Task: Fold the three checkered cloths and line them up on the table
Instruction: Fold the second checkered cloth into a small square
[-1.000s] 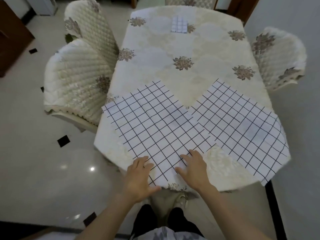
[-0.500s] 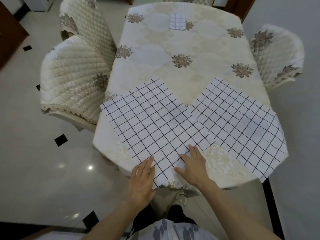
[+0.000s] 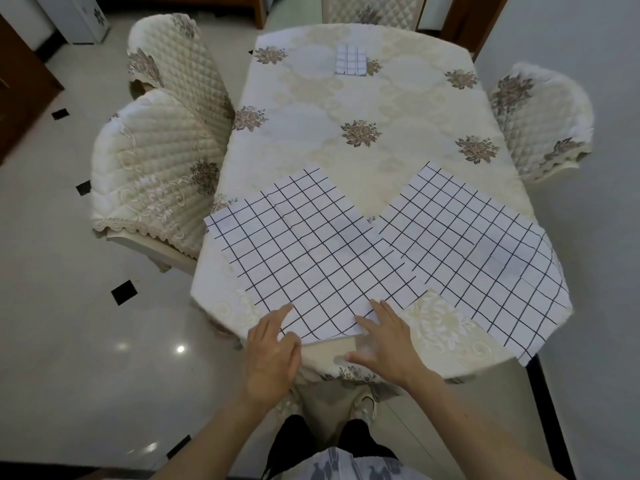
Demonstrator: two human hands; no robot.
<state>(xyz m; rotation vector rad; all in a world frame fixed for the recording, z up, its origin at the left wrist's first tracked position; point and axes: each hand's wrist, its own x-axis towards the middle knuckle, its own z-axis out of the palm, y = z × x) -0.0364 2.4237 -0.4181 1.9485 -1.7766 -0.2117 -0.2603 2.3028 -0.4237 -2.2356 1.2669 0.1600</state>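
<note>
Fingers [image 3: 281,315] flat, my left hand [image 3: 272,348] and right hand [image 3: 388,341] pin the second cloth [image 3: 311,251] at six o'clock; next should come a fold toward twelve.

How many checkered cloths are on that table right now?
3. The folded cloth sits at the far end of the table; the left cloth lies spread at the near edge; the right cloth lies spread beside it, hanging over the corner. None seems hidden.

The near edge of the left white cloth with black grid lines [image 3: 311,251] runs under the person's left hand [image 3: 273,355] and right hand [image 3: 388,344]; I can't see any grip. The right thumb is blurred. The far cream quilted chair [image 3: 370,12] is cut off at the top.
</note>
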